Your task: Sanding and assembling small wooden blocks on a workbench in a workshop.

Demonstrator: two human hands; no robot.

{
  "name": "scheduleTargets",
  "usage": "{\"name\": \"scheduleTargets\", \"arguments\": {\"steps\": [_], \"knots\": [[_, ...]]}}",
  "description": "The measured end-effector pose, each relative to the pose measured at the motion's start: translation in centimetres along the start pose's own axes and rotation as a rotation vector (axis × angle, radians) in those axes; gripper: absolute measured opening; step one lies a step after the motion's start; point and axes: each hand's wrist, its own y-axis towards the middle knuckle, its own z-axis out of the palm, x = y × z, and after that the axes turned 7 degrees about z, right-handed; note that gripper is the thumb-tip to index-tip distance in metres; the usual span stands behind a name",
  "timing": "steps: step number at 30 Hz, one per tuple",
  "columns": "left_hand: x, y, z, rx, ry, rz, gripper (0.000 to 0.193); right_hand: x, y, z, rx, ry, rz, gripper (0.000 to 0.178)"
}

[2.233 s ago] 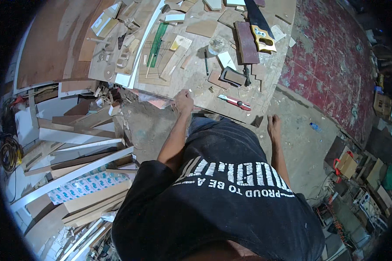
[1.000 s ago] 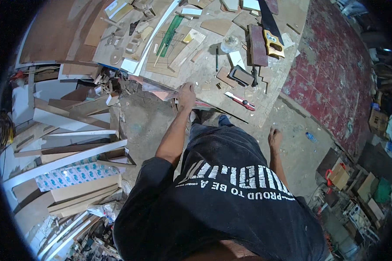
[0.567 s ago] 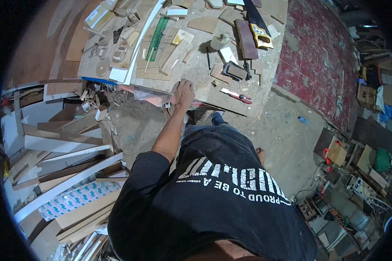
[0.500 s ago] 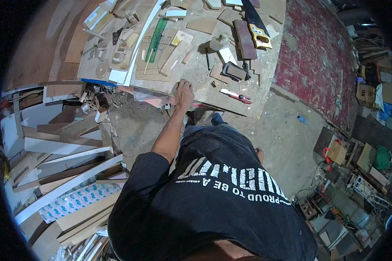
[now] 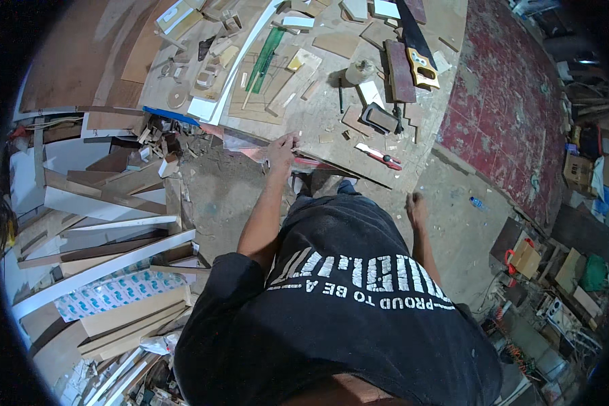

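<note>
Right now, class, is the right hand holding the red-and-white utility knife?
No, the knife lies on the wooden worktable, apart from the right hand.

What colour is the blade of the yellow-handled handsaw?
Black blade, best seen in the head view.

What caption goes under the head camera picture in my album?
Left hand at the edge of a cluttered light-brown wooden workbench, right hand off it, yellow-handled black-bladed handsaw farther back.

The tabletop [image 5: 318,120] looks matt wood, the shirt [image 5: 331,338] cloth, the green strip [image 5: 270,51] plastic
</note>
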Motion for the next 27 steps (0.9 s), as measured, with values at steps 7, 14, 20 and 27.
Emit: {"name": "scheduleTargets", "arguments": {"steps": [7,14,20,27], "knots": [[0.6,-0.4,-1.7,0.049,-0.336,-0.091,0.048,13.6,1.8,-1.9,0.189,0.400,-0.271,0.025],[3.4,1.0,-2.7,0.064,0.364,0.069,0.043,19.9,-1.7,-0.1,0.315,0.339,-0.432,0.027],[-1.0,-1.6,-0.3,0.301,1.246,0.563,0.048,13.5,-2.6,-0.8,0.227,0.266,-0.174,0.026],[-2.1,-2.0,0.6,0.321,1.164,0.539,0.048,7.6,-3.2,-2.0,0.150,0.335,-0.051,0.026]]}}
